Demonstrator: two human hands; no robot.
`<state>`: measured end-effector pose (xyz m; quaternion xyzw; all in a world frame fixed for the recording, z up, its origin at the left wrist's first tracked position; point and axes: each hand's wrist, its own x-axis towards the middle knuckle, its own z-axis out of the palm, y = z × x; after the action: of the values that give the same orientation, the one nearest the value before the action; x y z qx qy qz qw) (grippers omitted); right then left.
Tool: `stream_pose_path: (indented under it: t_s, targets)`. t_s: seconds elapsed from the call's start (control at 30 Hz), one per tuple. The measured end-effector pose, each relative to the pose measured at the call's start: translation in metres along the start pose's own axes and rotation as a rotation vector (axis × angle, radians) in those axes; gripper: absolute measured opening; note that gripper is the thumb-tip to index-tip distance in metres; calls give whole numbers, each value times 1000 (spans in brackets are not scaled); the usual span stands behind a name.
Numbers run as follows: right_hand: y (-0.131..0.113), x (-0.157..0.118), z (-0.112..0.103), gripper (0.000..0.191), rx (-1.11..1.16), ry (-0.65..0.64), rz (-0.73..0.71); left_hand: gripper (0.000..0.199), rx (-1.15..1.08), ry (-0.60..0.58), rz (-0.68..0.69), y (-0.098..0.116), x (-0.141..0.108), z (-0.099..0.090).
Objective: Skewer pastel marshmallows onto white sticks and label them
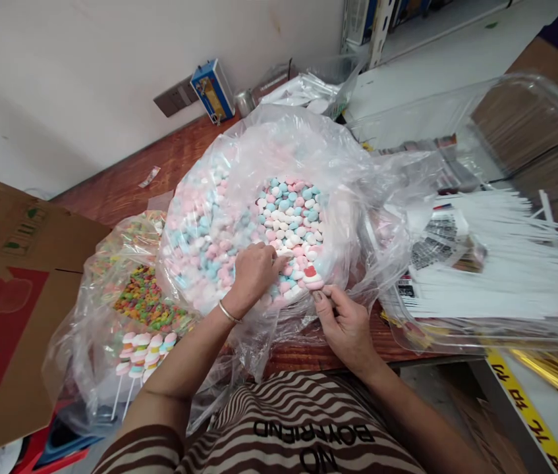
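Note:
A large clear plastic bag (283, 141) lies open, full of pink, white and blue marshmallow candies (291, 220). Over the opening, my left hand (255, 273) has its fingers bent down among the candies. Whatever it pinches is hidden by the fingers. At the bag's near edge, my right hand (345, 329) is closed, thumb against forefinger, on the lower end of a candy skewer (313, 279). Stacked pink and white pieces with a red one show on it; its stick is barely visible.
A smaller bag of colourful ring candies (143, 296) and finished candy skewers (145, 352) are at left, beside a cardboard box (16, 283). White paper sticks (496, 263) fill a clear plastic tray (437, 342) at right. A blue box (213, 91) stands by the wall.

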<state>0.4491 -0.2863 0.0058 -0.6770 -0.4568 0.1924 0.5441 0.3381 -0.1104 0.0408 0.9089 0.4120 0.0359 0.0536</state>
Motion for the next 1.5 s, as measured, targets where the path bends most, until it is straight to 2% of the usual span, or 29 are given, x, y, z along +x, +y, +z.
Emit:
stream_pose_path:
  t_s: [0.13, 0.33, 0.5, 0.6, 0.63, 0.7, 0.77, 0.9, 1.0, 1.1, 1.2, 1.33, 1.5]
  targets:
    - [3, -1, 0, 21, 13, 3, -6, 20, -62, -53, 9, 1, -1, 7]
    - [8, 0, -1, 22, 12, -14, 0, 4, -303, -45, 69, -1, 0, 3]
    - [13, -1, -1, 21, 30, -7, -6, 8, -426, -133, 17, -1, 13, 9]
    - [16, -2, -1, 19, 26, -13, 4, 4, -444, -107, 24, -5, 18, 16]
    - [16, -2, -1, 19, 25, -18, 7, 8, -438, -87, 30, -6, 19, 18]
    - [17, -2, -1, 18, 27, -24, 8, 15, -397, -49, 58, -8, 20, 22]
    - [17, -2, 0, 18, 28, -31, 9, 11, -335, -33, 111, -8, 20, 24]
    - [16, 0, 0, 22, 6, -56, 21, 9, -344, -9, 162, -4, 17, 21]
    - [14, 0, 0, 22, 1, -91, 11, 14, -646, 9, 54, -2, 6, 9]
    - [8, -2, 1, 23, 12, -147, -19, 31, -1099, -107, -104, -2, -14, -6]
    - [-1, -5, 5, 24, 18, -203, -52, 43, -1381, -166, -229, -1, -38, -15]
    - [-12, -10, 11, 24, 23, -242, -70, 43, -1560, -105, -335, -2, -66, -14]
    - [-24, -19, 13, 25, 54, -283, -68, 51, -1577, 36, -432, -6, -84, -7]
